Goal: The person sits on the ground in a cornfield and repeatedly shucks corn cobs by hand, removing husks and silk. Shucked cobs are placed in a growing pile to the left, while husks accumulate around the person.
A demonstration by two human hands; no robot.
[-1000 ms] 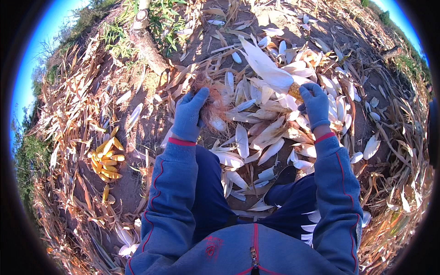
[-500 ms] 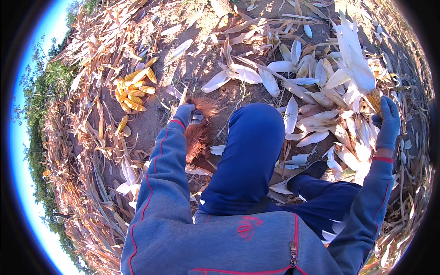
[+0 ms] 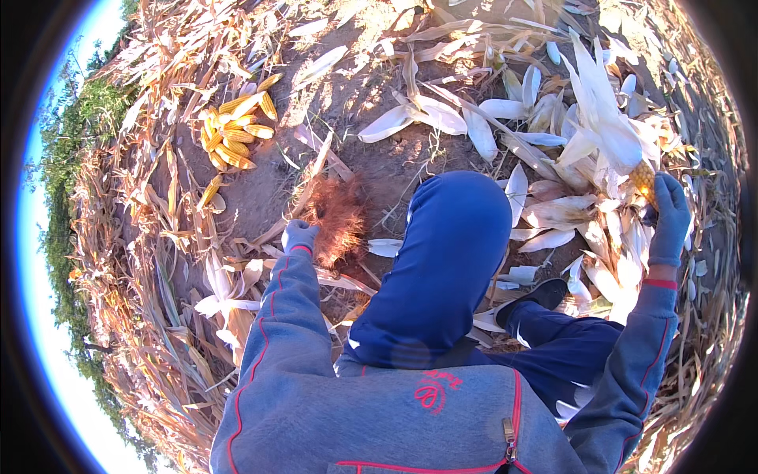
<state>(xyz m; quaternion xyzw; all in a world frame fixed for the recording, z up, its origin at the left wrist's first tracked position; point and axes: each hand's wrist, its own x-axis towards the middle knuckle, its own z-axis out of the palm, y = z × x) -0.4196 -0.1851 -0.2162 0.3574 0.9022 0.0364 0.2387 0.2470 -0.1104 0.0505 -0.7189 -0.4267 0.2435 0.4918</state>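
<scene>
At the right, my gloved right hand (image 3: 669, 207) is closed round the lower end of a corn cob (image 3: 643, 182), whose yellow kernels show. Long pale husks (image 3: 604, 118) stand out from the cob's far end. On the left, my gloved left hand (image 3: 300, 235) is closed beside a reddish-brown tuft of corn silk (image 3: 341, 217) on the ground. Its fingers are partly hidden, and I cannot make out what they hold, if anything. A dry stalk piece (image 3: 314, 175) lies just beyond that hand, by the tuft.
A small pile of husked yellow cobs (image 3: 230, 136) lies at the far left, with a single cob (image 3: 210, 191) nearer. Loose husks (image 3: 553, 212) cover the soil before my right hand. My raised knee (image 3: 454, 229) stands between the hands. Dry stalks (image 3: 134, 316) spread along the left.
My left hand has drawn back toward me and slightly left, off the corn silk, which now shows more fully. My right hand keeps its grip on the cob, almost unmoved.
</scene>
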